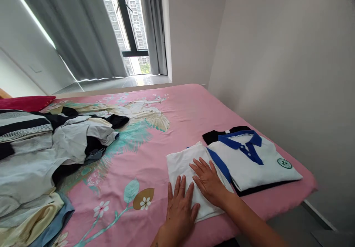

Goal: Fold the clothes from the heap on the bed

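Note:
Both palms lie flat on the white lower part of a polo shirt (244, 162) with a blue collar, blue placket and a round green badge. My left hand (181, 206) rests on the near left edge of the white cloth (180, 162), fingers stretched out and slightly spread. Close beside it, my right hand (208, 180) presses on the same cloth, its fingers also apart. The polo's collar end lies to the right, on top of a black garment (212, 136) that shows at its back and front edges. Neither hand grips anything.
A loose heap of clothes (69, 139), white, black, striped and blue, covers the left of the bed. The pink flowered bedspread (183, 117) runs back toward the window. A red pillow (27, 102) lies at the far left. A grey wall (277, 73) stands along the right.

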`<state>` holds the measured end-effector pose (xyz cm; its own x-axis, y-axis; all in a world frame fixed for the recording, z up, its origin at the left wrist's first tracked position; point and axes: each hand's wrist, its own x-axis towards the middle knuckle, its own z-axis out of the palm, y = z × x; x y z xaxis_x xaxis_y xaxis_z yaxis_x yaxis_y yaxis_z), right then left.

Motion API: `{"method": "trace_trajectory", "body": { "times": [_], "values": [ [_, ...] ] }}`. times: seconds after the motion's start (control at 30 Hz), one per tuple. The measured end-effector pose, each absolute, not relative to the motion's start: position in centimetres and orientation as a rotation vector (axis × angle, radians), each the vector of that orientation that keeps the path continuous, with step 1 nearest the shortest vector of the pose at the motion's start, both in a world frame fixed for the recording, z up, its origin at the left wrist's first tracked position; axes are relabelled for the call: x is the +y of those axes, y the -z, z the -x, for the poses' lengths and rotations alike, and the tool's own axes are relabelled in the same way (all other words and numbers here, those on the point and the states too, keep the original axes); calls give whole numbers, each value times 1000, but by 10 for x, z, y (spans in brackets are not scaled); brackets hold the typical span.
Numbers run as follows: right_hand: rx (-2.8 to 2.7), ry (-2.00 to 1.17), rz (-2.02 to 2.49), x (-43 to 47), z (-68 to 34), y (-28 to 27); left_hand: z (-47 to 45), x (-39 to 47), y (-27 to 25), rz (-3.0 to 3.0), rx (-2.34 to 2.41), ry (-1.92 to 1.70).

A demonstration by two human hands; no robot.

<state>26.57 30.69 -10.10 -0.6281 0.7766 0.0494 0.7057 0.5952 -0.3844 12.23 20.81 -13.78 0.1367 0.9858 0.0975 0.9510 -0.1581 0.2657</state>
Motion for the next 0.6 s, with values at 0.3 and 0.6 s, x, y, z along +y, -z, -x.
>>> {"method": "trace_trajectory", "body": {
  "times": [0.3, 0.6],
  "values": [
    [-2899, -502, 968, 346, -210, 140, -122, 198, 168, -2136, 1963, -438],
    [-2978, -600, 791, 366, -168, 140, -120, 197, 177, -2074, 1937, -535]
  ]
}}
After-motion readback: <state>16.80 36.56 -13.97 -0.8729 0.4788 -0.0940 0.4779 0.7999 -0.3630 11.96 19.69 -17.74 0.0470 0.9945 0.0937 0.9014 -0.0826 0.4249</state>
